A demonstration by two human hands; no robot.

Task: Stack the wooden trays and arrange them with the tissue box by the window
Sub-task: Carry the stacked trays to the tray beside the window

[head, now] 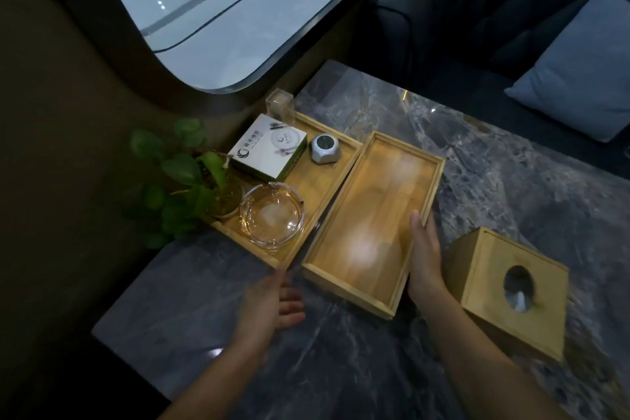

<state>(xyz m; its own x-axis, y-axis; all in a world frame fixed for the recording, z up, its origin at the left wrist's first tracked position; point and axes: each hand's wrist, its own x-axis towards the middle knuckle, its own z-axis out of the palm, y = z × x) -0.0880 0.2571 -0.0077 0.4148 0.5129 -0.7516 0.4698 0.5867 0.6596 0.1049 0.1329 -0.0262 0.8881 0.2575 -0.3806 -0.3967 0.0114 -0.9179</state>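
An empty wooden tray (375, 215) lies on the grey marble table (511, 187). My right hand (424, 252) grips its right rim, thumb inside. My left hand (276, 303) hovers with fingers apart just off the tray's near left corner, touching nothing. A second wooden tray (317, 177) sits beside it on the left, under the window (211, 10), and carries several items. A wooden tissue box (504, 290) with an oval opening stands to the right of my right hand.
The left tray holds a glass ashtray (271, 220), a white and green box (267, 147), a small silver clock (325, 148), a clear holder (280, 106) and a potted plant (191, 177). A dark sofa with a blue cushion (579, 78) lies beyond the table.
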